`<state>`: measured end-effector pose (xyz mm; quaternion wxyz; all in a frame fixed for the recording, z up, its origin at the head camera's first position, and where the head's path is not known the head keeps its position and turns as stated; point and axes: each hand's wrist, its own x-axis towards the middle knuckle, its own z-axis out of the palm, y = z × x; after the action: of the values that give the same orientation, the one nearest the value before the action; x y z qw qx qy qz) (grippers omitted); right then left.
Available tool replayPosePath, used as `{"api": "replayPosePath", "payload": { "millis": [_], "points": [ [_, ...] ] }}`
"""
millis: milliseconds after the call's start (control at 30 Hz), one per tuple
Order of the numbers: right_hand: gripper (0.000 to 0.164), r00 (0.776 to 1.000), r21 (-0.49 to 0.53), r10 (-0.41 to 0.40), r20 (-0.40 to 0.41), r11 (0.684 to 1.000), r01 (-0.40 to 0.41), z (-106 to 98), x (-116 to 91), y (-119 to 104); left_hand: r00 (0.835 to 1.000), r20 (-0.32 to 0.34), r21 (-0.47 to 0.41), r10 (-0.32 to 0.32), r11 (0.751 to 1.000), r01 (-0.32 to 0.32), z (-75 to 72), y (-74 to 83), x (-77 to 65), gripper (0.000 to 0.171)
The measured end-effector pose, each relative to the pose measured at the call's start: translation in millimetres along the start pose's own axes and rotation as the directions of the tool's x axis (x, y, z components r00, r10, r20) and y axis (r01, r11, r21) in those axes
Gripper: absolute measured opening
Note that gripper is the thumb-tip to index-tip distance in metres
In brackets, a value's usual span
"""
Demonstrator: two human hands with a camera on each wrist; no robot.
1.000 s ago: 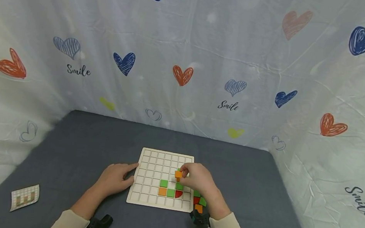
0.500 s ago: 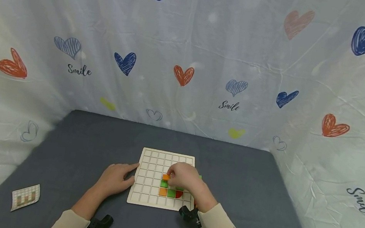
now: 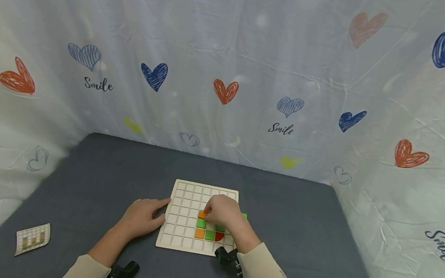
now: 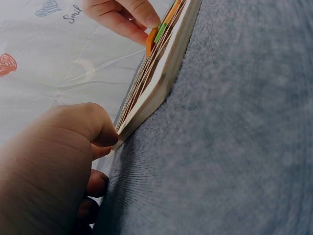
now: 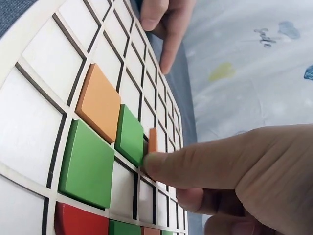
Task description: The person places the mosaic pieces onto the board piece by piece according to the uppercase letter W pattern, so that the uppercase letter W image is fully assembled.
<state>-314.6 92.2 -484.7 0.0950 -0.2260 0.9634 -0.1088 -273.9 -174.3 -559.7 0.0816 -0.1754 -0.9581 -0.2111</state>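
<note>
Right hand [image 3: 224, 211] pinches a tilted orange square tile [image 5: 153, 140] just beyond a green square tile [image 5: 130, 138] on the pale wooden grid board [image 3: 177, 228]. Left hand [image 3: 141, 217], thumb and forefinger extended, touches the board's left edge, on the grey desk [image 3: 125, 163].

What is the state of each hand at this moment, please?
Left hand: open, touching the left edge of the board.
Right hand: closed, holding an orange tile between thumb and fingers.

Beyond your right hand [image 3: 224, 211] a heart-printed curtain [image 3: 202, 41] is hanging, while a patterned card [image 3: 33, 239] is lying left of your left hand [image 3: 142, 217] on dark cloth [image 3: 287, 224].
</note>
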Motion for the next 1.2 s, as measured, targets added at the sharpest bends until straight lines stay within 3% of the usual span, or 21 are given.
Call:
{"api": "replayPosePath", "payload": {
  "millis": [400, 700, 933, 1200],
  "points": [
    [0.008, 0.999, -0.01, -0.02, -0.035, 1.0, 0.02, 0.9, -0.6, 4.2, 1.0, 0.003, -0.002, 0.001, 1.0, -0.001, -0.1, 1.8, 0.3, 0.052],
    [0.018, 0.996, 0.08, -0.069, -0.048, 0.994, 0.072, -4.1, -13.0, 23.7, 1.0, 0.0, 0.005, -0.002, 1.0, 0.002, 0.1, 2.4, 1.3, 0.052],
    [0.018, 0.99, 0.18, 0.027, -0.136, 0.984, -0.002, -5.4, -23.0, 56.3, 1.0, 0.005, 0.016, -0.006, 1.0, 0.006, -1.2, 2.8, 1.6, 0.052],
    [0.02, 0.982, 0.226, 0.122, -0.143, 0.97, -0.088, -8.0, -37.5, 90.3, 1.0, 0.011, 0.01, -0.014, 1.0, 0.014, -0.1, 1.8, 0.6, 0.053]
  ]
}}
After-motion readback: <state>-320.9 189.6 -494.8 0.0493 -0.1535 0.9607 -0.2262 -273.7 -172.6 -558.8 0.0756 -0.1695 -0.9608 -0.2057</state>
